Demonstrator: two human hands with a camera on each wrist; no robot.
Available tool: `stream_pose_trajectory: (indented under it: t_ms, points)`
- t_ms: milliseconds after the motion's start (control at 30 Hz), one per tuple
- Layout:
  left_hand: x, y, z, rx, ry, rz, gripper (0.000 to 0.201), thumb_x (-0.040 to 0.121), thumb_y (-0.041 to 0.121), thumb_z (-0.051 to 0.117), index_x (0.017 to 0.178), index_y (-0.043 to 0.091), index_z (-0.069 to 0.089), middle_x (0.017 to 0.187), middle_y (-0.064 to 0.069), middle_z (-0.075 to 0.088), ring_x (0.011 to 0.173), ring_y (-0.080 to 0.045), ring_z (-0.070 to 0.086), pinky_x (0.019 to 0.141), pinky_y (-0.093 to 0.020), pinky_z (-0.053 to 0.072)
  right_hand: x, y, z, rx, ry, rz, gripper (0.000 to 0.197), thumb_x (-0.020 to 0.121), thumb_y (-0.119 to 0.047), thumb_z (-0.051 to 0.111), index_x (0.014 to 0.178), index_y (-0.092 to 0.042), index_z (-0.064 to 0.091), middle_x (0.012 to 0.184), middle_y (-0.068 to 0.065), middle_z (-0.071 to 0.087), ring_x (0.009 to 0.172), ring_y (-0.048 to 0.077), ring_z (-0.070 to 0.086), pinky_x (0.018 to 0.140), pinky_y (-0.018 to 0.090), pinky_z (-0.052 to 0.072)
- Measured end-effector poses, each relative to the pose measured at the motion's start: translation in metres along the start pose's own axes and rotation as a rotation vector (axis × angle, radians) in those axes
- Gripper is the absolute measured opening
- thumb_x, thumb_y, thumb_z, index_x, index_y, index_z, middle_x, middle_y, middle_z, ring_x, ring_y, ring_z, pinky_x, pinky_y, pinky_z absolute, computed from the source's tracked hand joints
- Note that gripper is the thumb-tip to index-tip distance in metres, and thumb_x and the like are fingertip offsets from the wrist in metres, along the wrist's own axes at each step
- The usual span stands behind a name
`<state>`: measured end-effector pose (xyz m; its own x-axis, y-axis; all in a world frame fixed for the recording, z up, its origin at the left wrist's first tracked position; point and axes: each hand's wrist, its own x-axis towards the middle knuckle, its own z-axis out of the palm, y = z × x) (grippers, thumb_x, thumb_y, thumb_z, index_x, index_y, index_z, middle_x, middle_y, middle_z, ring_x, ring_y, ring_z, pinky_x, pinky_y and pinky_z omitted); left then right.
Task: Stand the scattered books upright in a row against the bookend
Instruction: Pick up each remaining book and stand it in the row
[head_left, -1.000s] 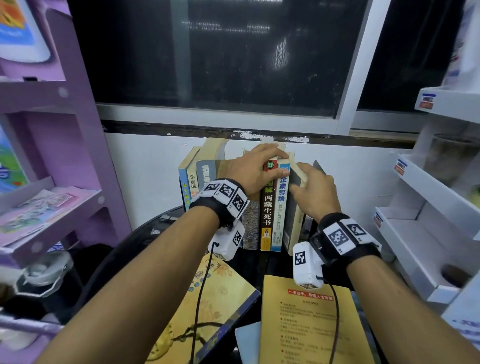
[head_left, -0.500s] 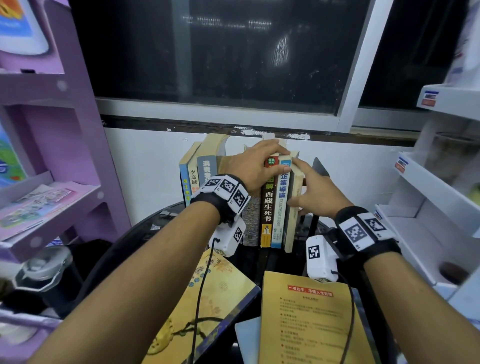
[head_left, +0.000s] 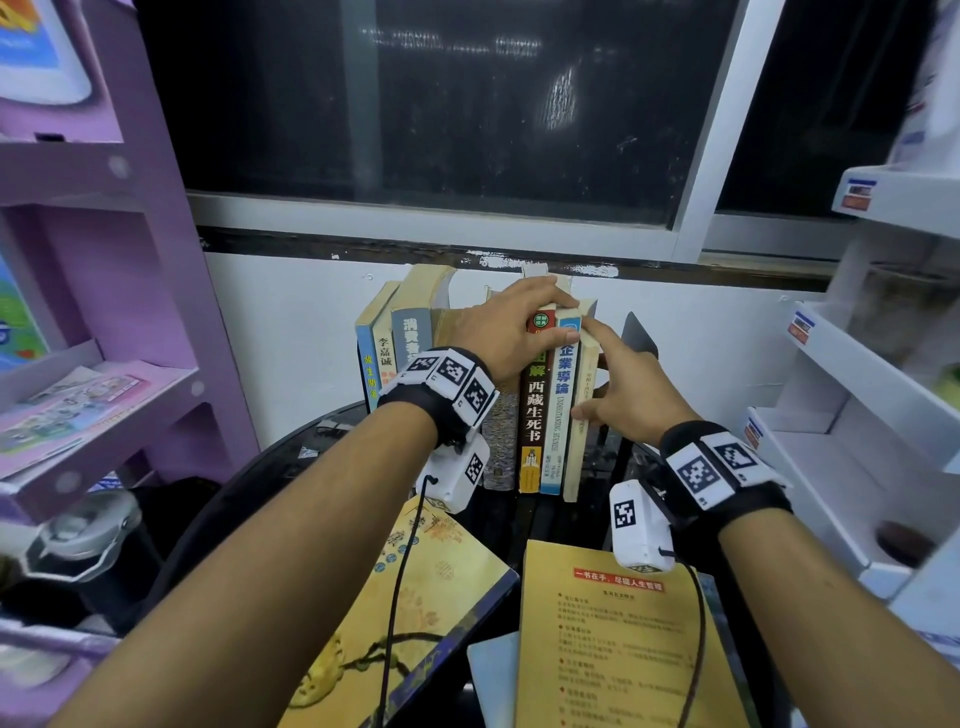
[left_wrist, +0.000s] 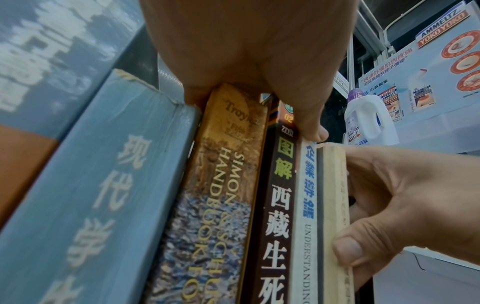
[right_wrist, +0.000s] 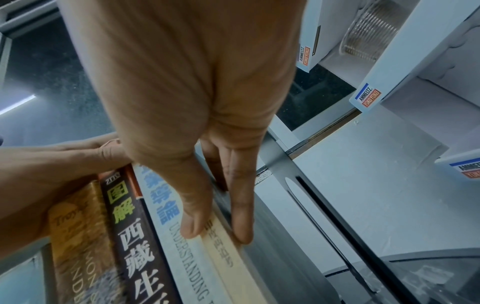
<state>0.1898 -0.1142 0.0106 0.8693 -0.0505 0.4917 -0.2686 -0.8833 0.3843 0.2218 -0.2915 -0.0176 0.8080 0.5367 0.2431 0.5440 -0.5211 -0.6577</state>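
Note:
Several books stand upright in a row (head_left: 415, 353) on the black round table (head_left: 291, 467) against the white wall. My left hand (head_left: 509, 332) curls over the tops of the middle books, its thumb (left_wrist: 311, 131) on the dark brown spine (left_wrist: 278, 205). My right hand (head_left: 623, 395) pinches the thin cream book (head_left: 576, 447) at the row's right end, thumb (right_wrist: 192, 226) on its spine and fingers (right_wrist: 241, 226) along its cover. It stands flush against the blue-and-white book (head_left: 558, 415). The black bookend (head_left: 640, 338) stands just right of my right hand. Two yellow books (head_left: 415, 613) (head_left: 618, 649) lie flat in front.
A purple shelf unit (head_left: 104, 395) with magazines stands on the left, a white display shelf (head_left: 857, 415) on the right. A dark window runs above the wall. A grey lidded pot (head_left: 78, 535) sits low on the left. A light sheet (head_left: 493, 675) shows between the flat books.
The cream book leaned out to the right a second ago. My right hand has pushed it upright against the row. My left hand has stayed on the book tops.

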Motion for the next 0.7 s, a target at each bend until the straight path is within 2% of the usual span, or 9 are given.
stream_pose_trajectory:
  t_ms: [100,300,500,700]
  points:
    - [0.000,0.001,0.001,0.000,0.000,-0.005,0.036,0.091,0.048,0.055,0.124,0.034,0.053,0.153,0.009,0.034,0.131,-0.014,0.043,0.098,-0.037,0.040,0.003,0.001,0.000,-0.002,0.004,-0.007,0.095,0.078,0.003,0.074,0.148,-0.035,0.022,0.101,-0.005,0.062,0.093,0.014,0.066,0.075,0.035,0.061]
    - [0.000,0.001,0.001,-0.002,0.007,0.002,0.036,0.092,0.047,0.055,0.124,0.033,0.054,0.152,0.009,0.035,0.130,-0.014,0.043,0.094,-0.033,0.038,0.008,0.002,0.001,0.002,0.014,-0.016,0.095,0.077,0.005,0.074,0.148,-0.034,0.024,0.101,-0.005,0.062,0.089,0.014,0.067,0.073,0.034,0.061]
    - [0.000,-0.001,0.002,-0.020,0.014,0.004,0.034,0.091,0.046,0.056,0.123,0.032,0.055,0.151,0.008,0.037,0.130,-0.014,0.043,0.099,-0.037,0.041,0.010,0.003,0.005,0.034,0.030,-0.020,0.093,0.077,0.004,0.075,0.146,-0.037,0.026,0.104,-0.006,0.060,0.097,0.020,0.068,0.075,0.042,0.061]
    - [-0.001,0.000,0.001,-0.022,0.011,0.004,0.035,0.092,0.045,0.056,0.123,0.032,0.055,0.153,0.008,0.035,0.132,-0.015,0.041,0.097,-0.033,0.037,0.011,0.005,0.004,0.027,0.005,-0.009,0.096,0.078,0.004,0.074,0.147,-0.039,0.024,0.097,-0.012,0.059,0.098,0.018,0.068,0.077,0.041,0.060]
